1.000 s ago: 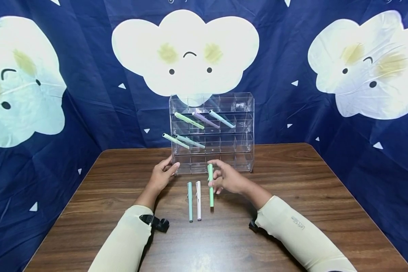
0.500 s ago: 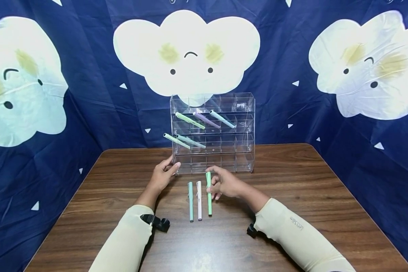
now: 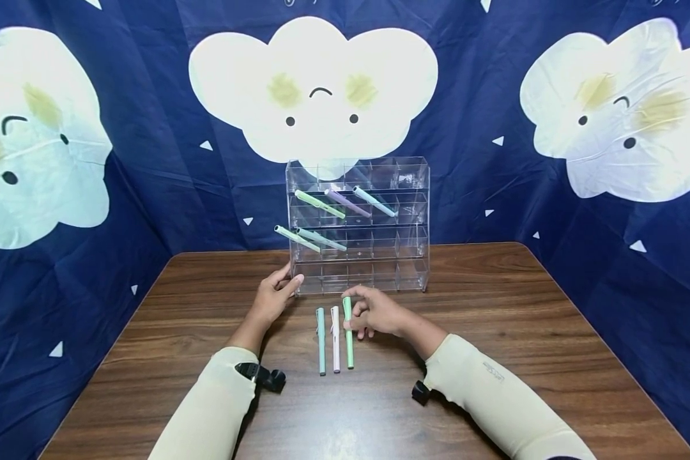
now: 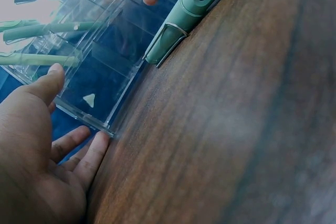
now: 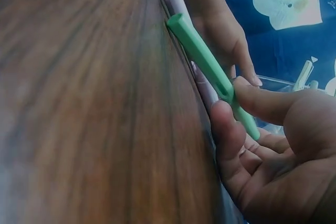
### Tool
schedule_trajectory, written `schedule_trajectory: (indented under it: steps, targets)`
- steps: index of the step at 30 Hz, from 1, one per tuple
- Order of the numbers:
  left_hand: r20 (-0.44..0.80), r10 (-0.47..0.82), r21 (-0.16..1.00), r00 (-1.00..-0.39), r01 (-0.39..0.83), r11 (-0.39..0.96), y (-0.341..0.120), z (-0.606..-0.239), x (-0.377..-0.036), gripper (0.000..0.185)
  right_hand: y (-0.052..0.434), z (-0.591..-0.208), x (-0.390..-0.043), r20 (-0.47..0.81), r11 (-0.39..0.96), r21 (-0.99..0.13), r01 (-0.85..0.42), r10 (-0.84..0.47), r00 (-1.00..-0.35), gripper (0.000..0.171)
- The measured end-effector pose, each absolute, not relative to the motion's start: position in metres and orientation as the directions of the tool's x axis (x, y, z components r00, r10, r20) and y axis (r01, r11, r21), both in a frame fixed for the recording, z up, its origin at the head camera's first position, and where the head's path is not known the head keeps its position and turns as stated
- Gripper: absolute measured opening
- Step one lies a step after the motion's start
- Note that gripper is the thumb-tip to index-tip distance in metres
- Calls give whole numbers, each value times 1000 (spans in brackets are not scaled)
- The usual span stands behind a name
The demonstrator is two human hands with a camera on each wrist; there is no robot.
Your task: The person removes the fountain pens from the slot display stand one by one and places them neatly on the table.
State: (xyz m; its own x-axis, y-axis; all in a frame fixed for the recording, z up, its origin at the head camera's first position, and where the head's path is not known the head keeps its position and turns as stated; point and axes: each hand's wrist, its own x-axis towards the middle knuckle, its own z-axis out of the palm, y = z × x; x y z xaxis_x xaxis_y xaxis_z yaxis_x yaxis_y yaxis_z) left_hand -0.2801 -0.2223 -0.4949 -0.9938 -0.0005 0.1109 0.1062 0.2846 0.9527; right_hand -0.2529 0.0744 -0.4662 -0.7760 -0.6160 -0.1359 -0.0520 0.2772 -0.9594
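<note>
My right hand (image 3: 377,313) pinches a light green pen (image 5: 202,56) between thumb and fingers, its clip end up toward the rack. Beside it on the table lie a pink pen (image 3: 336,342) and a teal pen (image 3: 322,345), side by side. My left hand (image 3: 274,295) holds the lower left edge of a clear compartmented rack (image 3: 414,275), thumb at the front and fingers along the side. The rack carries several pens, among them a purple pen (image 3: 345,201) and a light blue pen (image 3: 374,200) in an upper row.
The brown wooden table (image 3: 207,306) extends on all sides of the pens. Behind the rack hangs a dark blue cloth (image 3: 471,191) with white clouds. Two pens, one of them a pale green pen (image 3: 290,235), lean in a lower row at the rack's left.
My right hand has brought the green pen down and left, close alongside the pink pen. The left hand stays at the rack's edge.
</note>
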Motion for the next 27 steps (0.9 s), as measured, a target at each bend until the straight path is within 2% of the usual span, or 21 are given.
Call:
schedule_trajectory:
  steps: [5,14,27]
  targets:
    - [100,4,952,-995,97,290,-223,-495,-279,64,70,-470,-256,-165,313,-948,-55,-631,-758,68]
    - [112,8,956,-994,110,272,-222,-493,-278,62,67,-471,-260,-161,354,-931,-91,-620,-768,62]
    - [104,5,954,-995,101,283,-223,-494,-280,62,67,-472,-259,-192,361,-931,-48,-599,-777,71]
